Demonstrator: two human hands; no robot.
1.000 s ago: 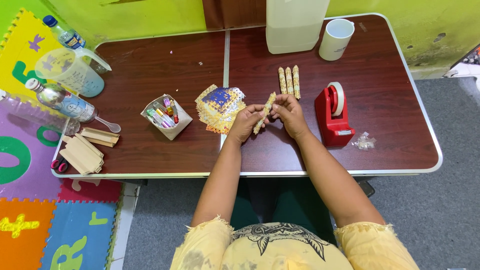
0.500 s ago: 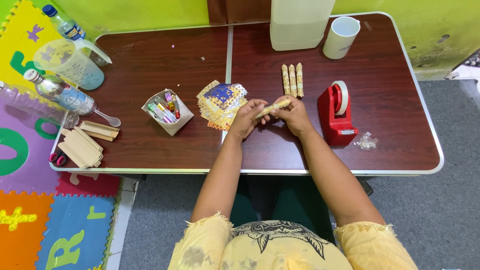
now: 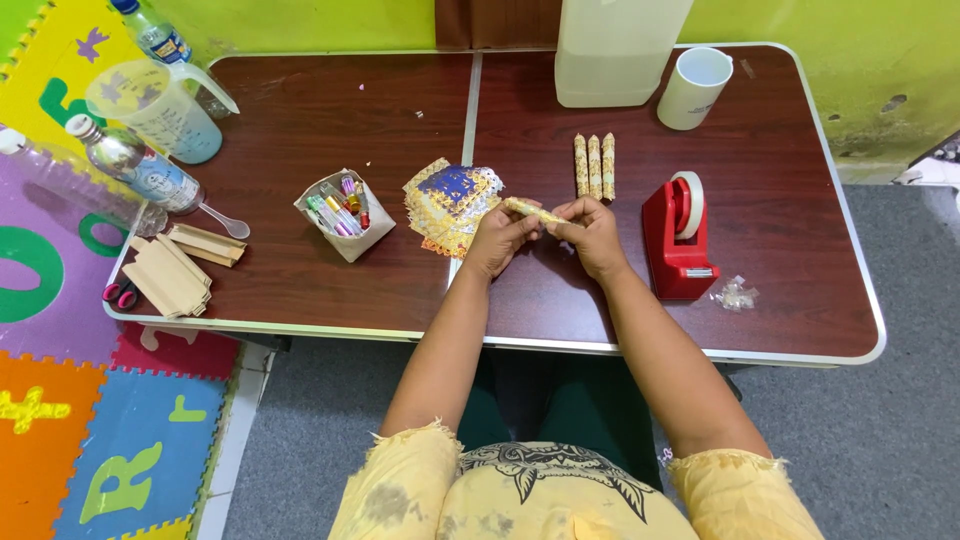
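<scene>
With three finished paper rolls lying on the tabletop, we clamp both grips, left hand and right hand, on a fourth paper roll, while a stack of patterned sheets remains unrolled.

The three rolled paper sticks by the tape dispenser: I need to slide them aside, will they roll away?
Probably yes: the three paper rolls look round, thin and light, lying loose side by side on the smooth table. Likely crushable if pinched hard.

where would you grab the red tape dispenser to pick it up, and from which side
Grip the red tape dispenser across its narrow body, just below the tape roll, coming from above. Its long flat sides face left and right and stand bare. The right hand is nearest; the small clear wrapper lies apart.
</scene>
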